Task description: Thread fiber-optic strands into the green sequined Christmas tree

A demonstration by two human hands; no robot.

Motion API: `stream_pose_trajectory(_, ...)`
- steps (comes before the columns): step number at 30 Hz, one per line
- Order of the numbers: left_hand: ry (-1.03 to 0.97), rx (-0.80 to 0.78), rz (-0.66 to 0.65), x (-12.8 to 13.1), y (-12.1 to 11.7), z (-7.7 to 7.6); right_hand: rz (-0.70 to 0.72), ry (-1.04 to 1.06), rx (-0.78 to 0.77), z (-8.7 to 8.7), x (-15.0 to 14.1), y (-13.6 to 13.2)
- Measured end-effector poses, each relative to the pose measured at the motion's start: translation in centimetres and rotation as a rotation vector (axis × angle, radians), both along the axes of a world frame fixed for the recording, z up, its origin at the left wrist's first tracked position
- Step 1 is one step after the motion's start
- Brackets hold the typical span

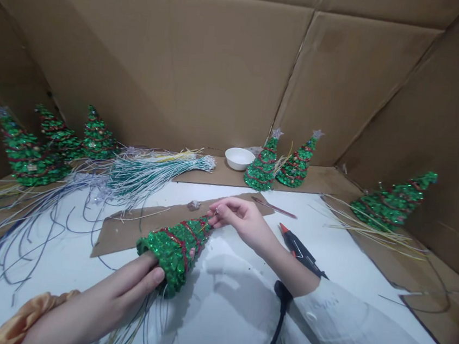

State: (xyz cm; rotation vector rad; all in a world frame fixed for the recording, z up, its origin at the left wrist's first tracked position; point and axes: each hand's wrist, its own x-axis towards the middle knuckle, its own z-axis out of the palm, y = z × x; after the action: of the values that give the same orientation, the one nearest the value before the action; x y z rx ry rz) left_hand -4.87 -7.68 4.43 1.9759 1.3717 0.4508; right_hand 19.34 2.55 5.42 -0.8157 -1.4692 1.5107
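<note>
A green sequin-covered cone tree [174, 251], wound with red cord, lies tilted across the middle of the view. My left hand [118, 291] is shut on its wide base, with the fingers pressed against the sequins and partly hiding the lower edge. My right hand [236, 219] pinches the narrow tip between finger and thumb, and the very top is hidden by the fingers. Below the tree lies a brown cardboard sheet [133, 233]. A black hot glue gun [301, 250] with a red nozzle lies just right of my right forearm.
Several finished sequin trees [263, 167] stand along the back against cardboard walls [225, 56]. A white bowl [239, 158] sits between them. Bundles of thin wire [151, 174] spread over the white table surface [224, 303] at left. A black cord [276, 330] runs toward me.
</note>
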Motion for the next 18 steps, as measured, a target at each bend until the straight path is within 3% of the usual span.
stream_pose_trajectory(10,0.045,0.146,0.037,2.7,-0.1,0.5,-0.088,-0.129,0.200,-0.7,0.0,-0.7)
stream_pose_trajectory(18,0.139,0.152,-0.012,2.9,-0.4,0.2,-0.158,-0.211,0.377,-1.8,0.0,-0.7)
